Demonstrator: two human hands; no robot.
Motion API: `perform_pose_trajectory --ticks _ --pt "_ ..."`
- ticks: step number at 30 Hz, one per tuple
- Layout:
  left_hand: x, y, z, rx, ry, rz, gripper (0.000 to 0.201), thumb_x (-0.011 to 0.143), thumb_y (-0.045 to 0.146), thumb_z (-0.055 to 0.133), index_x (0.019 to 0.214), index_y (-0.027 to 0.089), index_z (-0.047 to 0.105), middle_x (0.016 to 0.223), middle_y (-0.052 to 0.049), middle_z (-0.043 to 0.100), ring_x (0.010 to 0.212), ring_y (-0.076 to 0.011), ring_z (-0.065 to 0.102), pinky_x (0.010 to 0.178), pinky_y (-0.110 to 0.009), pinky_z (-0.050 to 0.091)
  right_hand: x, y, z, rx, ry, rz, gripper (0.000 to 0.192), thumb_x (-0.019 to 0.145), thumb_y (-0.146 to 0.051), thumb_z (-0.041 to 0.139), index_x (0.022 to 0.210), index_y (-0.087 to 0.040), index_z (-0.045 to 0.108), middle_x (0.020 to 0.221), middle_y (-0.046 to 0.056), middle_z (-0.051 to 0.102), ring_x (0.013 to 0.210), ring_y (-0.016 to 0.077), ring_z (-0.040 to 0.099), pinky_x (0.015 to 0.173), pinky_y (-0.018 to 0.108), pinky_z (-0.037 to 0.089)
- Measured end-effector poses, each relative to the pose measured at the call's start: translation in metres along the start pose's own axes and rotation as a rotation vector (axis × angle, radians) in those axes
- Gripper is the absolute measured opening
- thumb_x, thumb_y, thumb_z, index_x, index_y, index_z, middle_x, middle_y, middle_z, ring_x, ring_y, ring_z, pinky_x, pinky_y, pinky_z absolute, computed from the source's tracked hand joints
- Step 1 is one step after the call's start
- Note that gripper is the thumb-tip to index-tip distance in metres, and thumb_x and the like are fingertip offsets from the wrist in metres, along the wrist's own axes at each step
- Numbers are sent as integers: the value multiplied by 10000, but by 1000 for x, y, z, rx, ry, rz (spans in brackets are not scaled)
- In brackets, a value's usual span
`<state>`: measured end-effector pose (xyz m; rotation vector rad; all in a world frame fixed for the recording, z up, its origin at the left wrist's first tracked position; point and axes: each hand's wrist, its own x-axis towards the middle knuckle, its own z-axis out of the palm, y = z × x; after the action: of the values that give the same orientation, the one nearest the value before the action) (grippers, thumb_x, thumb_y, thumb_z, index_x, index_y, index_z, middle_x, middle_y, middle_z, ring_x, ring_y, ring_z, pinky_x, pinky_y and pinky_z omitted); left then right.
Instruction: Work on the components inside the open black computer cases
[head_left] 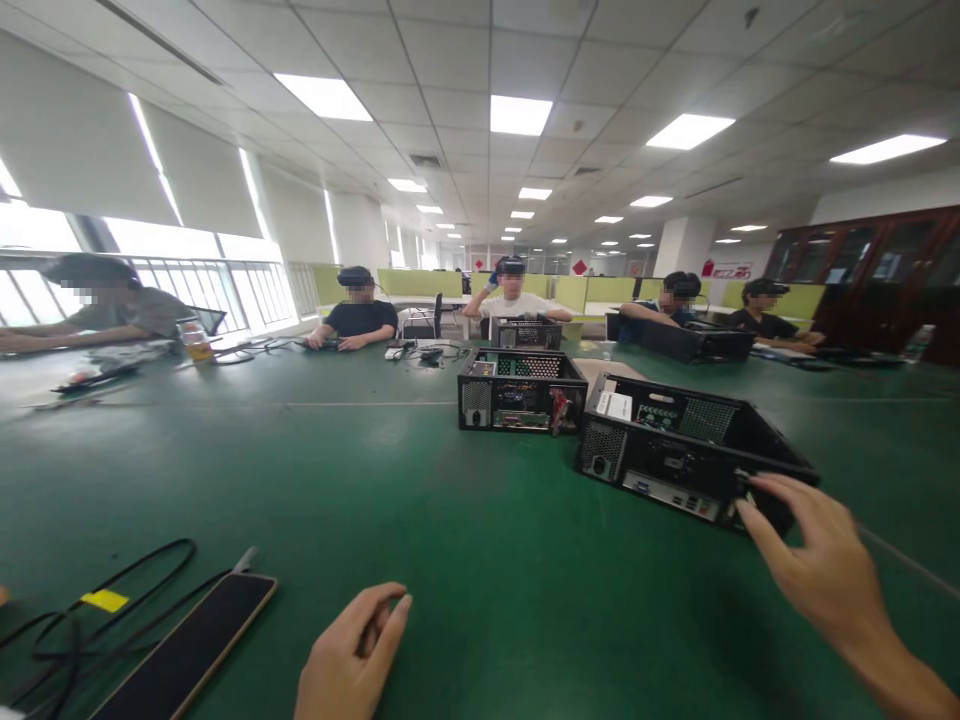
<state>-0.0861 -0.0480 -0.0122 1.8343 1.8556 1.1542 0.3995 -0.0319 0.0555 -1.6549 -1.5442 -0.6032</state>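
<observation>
A: Left hand [349, 650] is over the table [487, 560], tips together, nothing showing in them. I'd brace the near case [652, 465] with it.
B: Agreed, less sliding. Case is right of centre, right hand [832, 560] at its right end. Too blurry there; can't tell if it's clamped on anything.

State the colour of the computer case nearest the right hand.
The case is mostly black; the head view shows it.

Open-plan office is being indicated: cubicle partitions [609, 289] being lit by ceiling light panels [520, 115], windows [142, 238] being part-covered by roller blinds [67, 130].
</observation>
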Motion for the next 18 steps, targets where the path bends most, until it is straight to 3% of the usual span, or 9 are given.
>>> perform_pose_trajectory --ticks 5,7,11,18 --pt "-1 0 2 6 -12 2 448 809 618 503 935 227 681 779 -15 678 642 -174 615 597 -265 514 89 41 64 -120 -271 -113 674 882 -620 331 1200 -75 566 1230 172 574 1183 314 478 1006 437 386" --pt "-1 0 3 9 -10 -1 441 812 610 506 933 226 686 798 -21 690 653 -175 622 593 -258 521 106 56 83 -164 -430 -75 721 876 -642 321 1241 -67 559 1255 180 567 1183 332 486 974 443 402" --pt "-1 1 2 3 -20 4 417 821 584 512 920 224 697 808 -26 701 666 -172 632 622 -243 535 117 68 99 -239 -737 114 751 832 -776 249 1165 -233 646 1088 135 660 993 375 599 759 467 456" --pt "-1 -1 -5 -3 10 35 405 821 579 524 911 230 708 846 -30 718 736 -180 665 668 -231 554 109 60 93 -285 -681 105 796 800 -820 245 1096 -243 706 982 137 693 908 391 630 692 462 460"
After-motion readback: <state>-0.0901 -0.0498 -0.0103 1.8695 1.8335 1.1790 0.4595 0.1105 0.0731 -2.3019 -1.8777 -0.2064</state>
